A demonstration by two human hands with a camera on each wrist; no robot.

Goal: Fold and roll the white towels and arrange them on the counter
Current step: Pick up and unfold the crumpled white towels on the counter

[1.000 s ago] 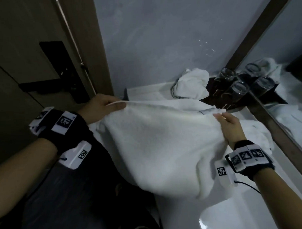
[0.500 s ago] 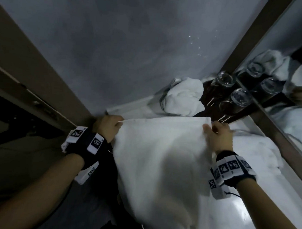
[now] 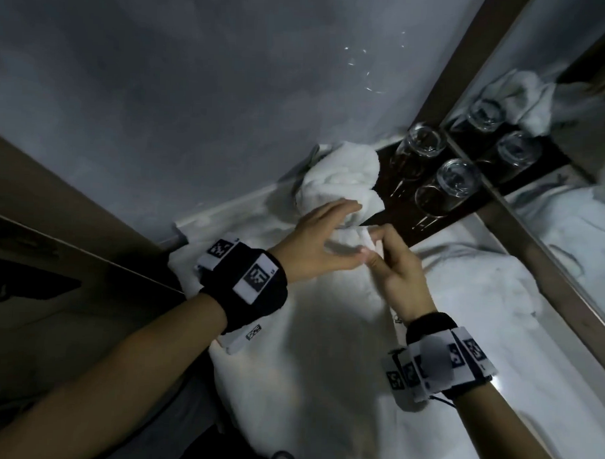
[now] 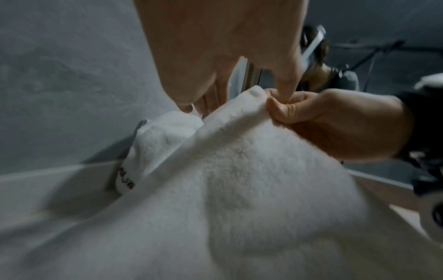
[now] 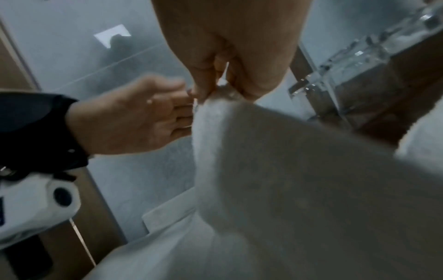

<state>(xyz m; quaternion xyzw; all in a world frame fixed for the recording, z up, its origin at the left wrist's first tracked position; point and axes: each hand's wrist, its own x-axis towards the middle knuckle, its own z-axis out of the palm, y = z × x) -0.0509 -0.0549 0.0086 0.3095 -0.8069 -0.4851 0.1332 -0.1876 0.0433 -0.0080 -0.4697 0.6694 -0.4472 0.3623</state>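
A white towel (image 3: pixel 323 367) hangs folded lengthwise from the middle of the head view, draping over the counter's edge. My right hand (image 3: pixel 379 249) pinches its top corners together between thumb and fingers, as the left wrist view shows (image 4: pixel 311 117). My left hand (image 3: pixel 328 237) is right beside it, with fingers straight behind the towel's top and the thumb touching the right hand's fingers. The left hand (image 5: pixel 134 117) grips nothing. Behind the hands, a second white towel (image 3: pixel 340 182) lies crumpled against the wall.
Two upturned glasses (image 3: pixel 446 186) stand on a dark tray (image 3: pixel 392 170) at the back right, close to the hands. A mirror (image 3: pixel 570 170) runs along the right side of the white counter (image 3: pixel 528 391). More white towel (image 3: pixel 480 294) lies by the mirror. A brown door (image 3: pixel 54 220) is on the left.
The hands held the towel's top corners wide apart; now they have come together at the middle. The right hand has both corners and the left hand's fingers have straightened.
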